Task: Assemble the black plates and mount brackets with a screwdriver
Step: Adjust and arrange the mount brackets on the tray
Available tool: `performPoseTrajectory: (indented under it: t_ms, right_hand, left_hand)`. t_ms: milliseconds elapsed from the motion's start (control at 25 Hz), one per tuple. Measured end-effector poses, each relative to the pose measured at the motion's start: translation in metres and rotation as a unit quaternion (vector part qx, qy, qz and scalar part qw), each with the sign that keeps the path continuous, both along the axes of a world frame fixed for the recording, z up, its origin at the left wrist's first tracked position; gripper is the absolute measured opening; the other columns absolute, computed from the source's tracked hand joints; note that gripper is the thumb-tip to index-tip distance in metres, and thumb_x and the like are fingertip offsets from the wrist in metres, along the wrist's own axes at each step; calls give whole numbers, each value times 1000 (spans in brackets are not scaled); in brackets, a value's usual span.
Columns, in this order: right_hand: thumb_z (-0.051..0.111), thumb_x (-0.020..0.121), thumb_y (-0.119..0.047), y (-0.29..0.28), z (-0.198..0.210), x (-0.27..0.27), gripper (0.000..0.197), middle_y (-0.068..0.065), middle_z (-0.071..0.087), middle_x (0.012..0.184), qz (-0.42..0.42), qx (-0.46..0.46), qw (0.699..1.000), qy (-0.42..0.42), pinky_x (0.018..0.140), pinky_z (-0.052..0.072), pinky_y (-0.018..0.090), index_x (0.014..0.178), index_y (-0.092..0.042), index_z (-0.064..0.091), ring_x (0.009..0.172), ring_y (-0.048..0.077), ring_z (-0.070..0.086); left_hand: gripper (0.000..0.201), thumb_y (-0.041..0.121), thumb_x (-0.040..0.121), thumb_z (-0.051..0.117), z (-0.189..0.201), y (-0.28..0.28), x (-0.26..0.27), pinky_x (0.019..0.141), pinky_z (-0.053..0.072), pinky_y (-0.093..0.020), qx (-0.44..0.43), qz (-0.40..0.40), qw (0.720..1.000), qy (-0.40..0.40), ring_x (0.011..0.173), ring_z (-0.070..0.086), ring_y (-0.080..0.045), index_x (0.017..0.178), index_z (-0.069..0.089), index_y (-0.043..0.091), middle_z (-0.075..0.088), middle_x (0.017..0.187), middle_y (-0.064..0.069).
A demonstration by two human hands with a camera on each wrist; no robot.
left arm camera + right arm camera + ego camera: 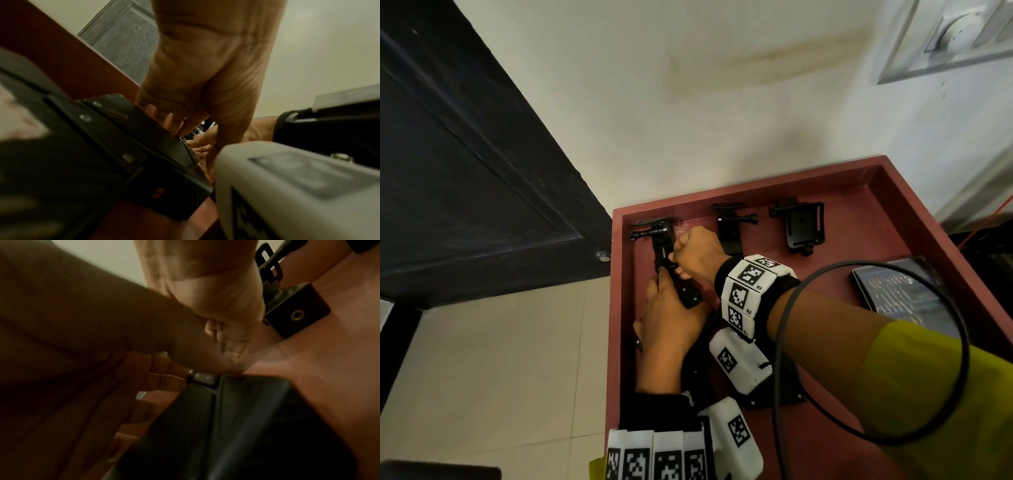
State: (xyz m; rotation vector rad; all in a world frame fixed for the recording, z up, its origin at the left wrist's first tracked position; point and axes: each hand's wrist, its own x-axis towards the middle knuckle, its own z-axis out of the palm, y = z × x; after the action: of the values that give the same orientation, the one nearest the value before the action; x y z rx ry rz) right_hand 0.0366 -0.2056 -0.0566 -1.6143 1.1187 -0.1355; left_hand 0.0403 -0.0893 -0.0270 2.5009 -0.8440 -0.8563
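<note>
A black plate with small screws lies tilted at the left of the red tray. Its far end meets a black mount bracket with a thumbscrew. My left hand lies over the plate and grips it, index finger reaching toward the joint. My right hand is curled into a fist at that joint, thumb against the bracket. What its fingers enclose is hidden, and no screwdriver shows. In the left wrist view the plate runs beside my left palm. The right wrist view shows the curled right hand above the plate.
Two more black brackets stand at the tray's back: one in the middle and one further right. A phone lies at the right. Another black plate sits under my right wrist. A dark door is left of the tray.
</note>
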Motion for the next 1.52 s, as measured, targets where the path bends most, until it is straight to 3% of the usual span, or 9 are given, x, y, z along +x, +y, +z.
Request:
performPoseTrajectory:
  t_ms: [280,480,600,680,800,880,1120,1360,1520]
  right_hand:
    - [61,88,-19,-5,13,-16,24,24,69,94,22,-36,999,13,78,57,47,85,5,64,88,38,68]
    - [66,83,-23,-20,33,-85,19,14,71,85,-22,-171,982,80,79,56,38,79,-6,72,82,32,68]
    - [68,83,-42,-12,32,-102,37,11,66,90,4,-215,964,155,71,51,33,81,-5,63,87,31,64]
    - [66,82,-51,-10,27,-95,46,8,57,82,29,-232,956,179,64,43,31,73,-10,49,84,30,61]
    - [67,81,-52,-19,27,-83,51,2,46,70,31,-230,958,171,61,38,30,63,-15,37,77,28,56]
    - [70,81,-46,-25,27,-80,50,2,44,69,36,-227,960,162,62,38,30,61,-15,35,82,30,60]
    - [71,81,-42,-20,27,-72,50,14,60,92,69,-248,954,155,66,39,30,60,-17,34,93,32,61]
    - [72,81,-40,-22,29,-60,49,3,46,70,99,-228,956,156,64,38,30,60,-15,36,78,27,55]
    - [68,83,-44,-25,32,-58,51,3,48,70,109,-225,954,165,61,37,29,59,-14,35,74,24,50]
  left_hand:
    - [87,44,84,65,-4,1,2,107,27,-48,-13,19,1000,-1,137,35,-27,153,16,22,26,154,0]
    - [64,35,83,66,-10,5,6,103,39,-47,-32,54,998,10,124,48,-30,139,41,16,47,138,-7]
    - [52,35,83,64,-10,6,6,101,41,-47,-24,54,998,15,119,52,-30,132,50,20,54,129,-6]
    - [46,36,83,63,-10,5,5,100,41,-48,-22,49,998,16,116,53,-30,127,54,23,57,124,-5]
    - [49,38,85,61,-10,5,7,102,38,-49,-1,39,999,2,122,47,-30,130,52,23,52,129,-5]
    - [52,39,87,59,-9,4,7,104,35,-47,23,31,999,-12,127,41,-30,134,48,22,46,135,-6]
    - [64,45,90,54,-8,3,6,105,28,-45,48,20,999,-14,134,30,-29,145,34,20,34,144,-5]
    - [70,47,91,52,-9,2,6,106,27,-46,46,21,999,-19,137,27,-28,150,26,21,30,149,-4]
    - [70,47,90,53,-9,2,7,105,27,-46,43,18,999,-25,137,28,-28,149,28,21,32,148,-4]
